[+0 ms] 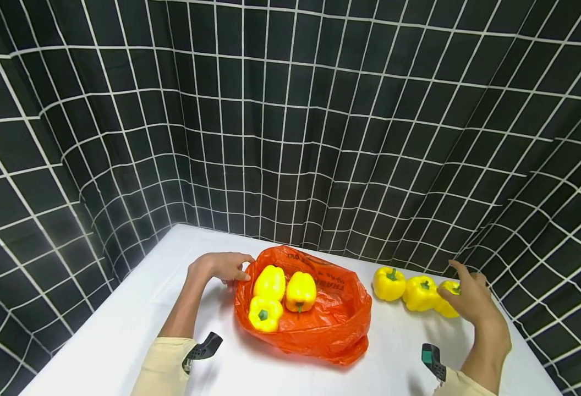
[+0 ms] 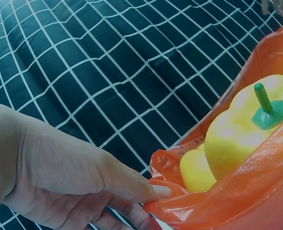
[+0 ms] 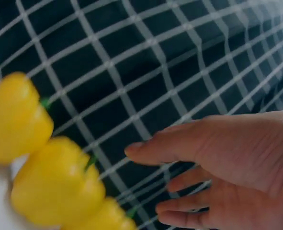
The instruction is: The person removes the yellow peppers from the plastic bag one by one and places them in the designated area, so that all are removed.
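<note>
My left hand [image 1: 223, 268] pinches the left edge of an orange-red plastic bag [image 1: 320, 338] that lies wide-mouthed on the table. In the left wrist view, the thumb [image 2: 155, 190] presses on the bag's rim. Inside the bag are three yellow bell peppers [image 1: 301, 291] with green stems, grouped toward its left side. My right hand [image 1: 471, 297] is at the right, fingers spread, over the rightmost of three more bell peppers [image 1: 421, 293] standing in a row. The right wrist view shows that hand [image 3: 227, 167] holding nothing, with a gap between thumb and fingers.
A white table [image 1: 394, 352] carries everything. Black cloth with a white grid [image 1: 290, 137] hangs behind it and along both sides. Wrist devices [image 1: 205, 346] sit at both sleeves.
</note>
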### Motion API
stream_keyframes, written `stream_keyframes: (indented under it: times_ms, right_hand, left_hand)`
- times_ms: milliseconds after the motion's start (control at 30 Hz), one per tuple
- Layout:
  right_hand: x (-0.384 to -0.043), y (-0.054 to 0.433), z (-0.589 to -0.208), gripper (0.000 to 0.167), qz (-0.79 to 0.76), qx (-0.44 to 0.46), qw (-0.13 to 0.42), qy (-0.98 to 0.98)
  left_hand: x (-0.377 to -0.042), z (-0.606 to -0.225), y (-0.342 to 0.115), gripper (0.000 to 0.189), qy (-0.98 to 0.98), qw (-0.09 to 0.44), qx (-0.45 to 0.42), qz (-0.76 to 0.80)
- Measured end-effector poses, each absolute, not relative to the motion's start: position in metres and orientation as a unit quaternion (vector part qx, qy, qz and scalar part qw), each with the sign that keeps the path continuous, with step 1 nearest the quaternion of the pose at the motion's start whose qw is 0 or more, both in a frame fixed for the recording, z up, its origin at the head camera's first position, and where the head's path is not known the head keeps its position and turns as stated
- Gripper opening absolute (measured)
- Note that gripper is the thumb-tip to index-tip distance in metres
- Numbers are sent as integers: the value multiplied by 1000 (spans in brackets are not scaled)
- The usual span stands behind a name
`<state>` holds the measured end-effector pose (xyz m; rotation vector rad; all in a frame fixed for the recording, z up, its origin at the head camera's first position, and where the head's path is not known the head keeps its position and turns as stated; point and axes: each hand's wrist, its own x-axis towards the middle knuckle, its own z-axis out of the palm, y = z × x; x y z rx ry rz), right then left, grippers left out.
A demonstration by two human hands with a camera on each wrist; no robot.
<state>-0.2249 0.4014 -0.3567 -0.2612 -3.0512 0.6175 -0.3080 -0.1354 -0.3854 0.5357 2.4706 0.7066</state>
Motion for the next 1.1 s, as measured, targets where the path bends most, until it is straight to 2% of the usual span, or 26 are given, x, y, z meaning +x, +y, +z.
stream_keyframes:
  times_ms: [267, 467, 633, 900, 967, 1100]
  right_hand:
    - [-221, 315, -317, 73, 189, 26, 81, -978]
    - [-227, 248, -305, 58, 229, 162, 108, -954]
    - [-235, 208, -312, 53, 245, 246, 67, -936]
    - [-238, 165, -324, 55, 186, 304, -30, -934]
    - [-237, 158, -326, 56, 180, 310, -42, -933]
    - [-233, 146, -328, 55, 166, 322, -33, -932]
  left_hand:
    - [-310, -384, -131, 48, 913, 256, 200, 247]
    - [-309, -385, -133, 47, 915, 254, 201, 241]
    - [-307, -386, -133, 46, 912, 258, 206, 243]
    - [-308, -383, -135, 50, 914, 255, 199, 246]
    - [-308, -383, -136, 51, 913, 257, 199, 248]
    - [-308, -384, -136, 51, 910, 259, 200, 254]
